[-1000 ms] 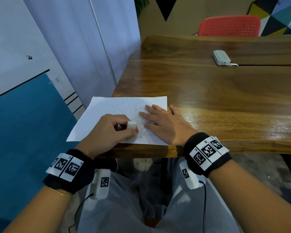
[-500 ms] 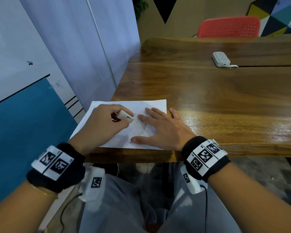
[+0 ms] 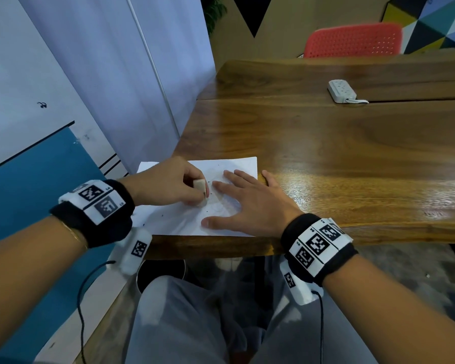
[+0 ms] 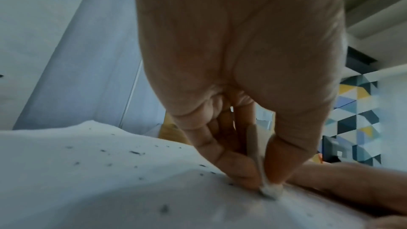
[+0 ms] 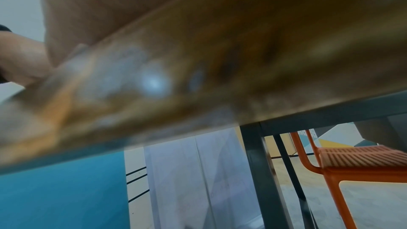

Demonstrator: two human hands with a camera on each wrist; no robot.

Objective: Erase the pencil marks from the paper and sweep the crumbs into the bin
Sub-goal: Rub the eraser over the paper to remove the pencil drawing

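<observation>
A white sheet of paper (image 3: 179,222) lies at the near left corner of the wooden table (image 3: 339,158), and it overhangs the table's left side. My left hand (image 3: 168,185) pinches a small white eraser (image 3: 200,189) between thumb and fingers, its lower end pressed on the paper (image 4: 92,189). The left wrist view shows the eraser (image 4: 269,191) tip touching the sheet, with dark crumbs (image 4: 136,153) scattered to its left. My right hand (image 3: 247,203) lies flat on the paper's right half, fingers spread. Faint pencil lines show between the two hands.
A white power strip (image 3: 342,91) lies far back on the table. A red chair (image 3: 352,40) stands behind it. A dark round bin (image 3: 166,271) sits under the table edge by my knees. A wall and a blue panel (image 3: 37,206) close off the left.
My left hand with the eraser moved up the paper and then back toward its middle, rubbing close to the right hand's fingers. The right hand stayed pressed flat on the sheet.
</observation>
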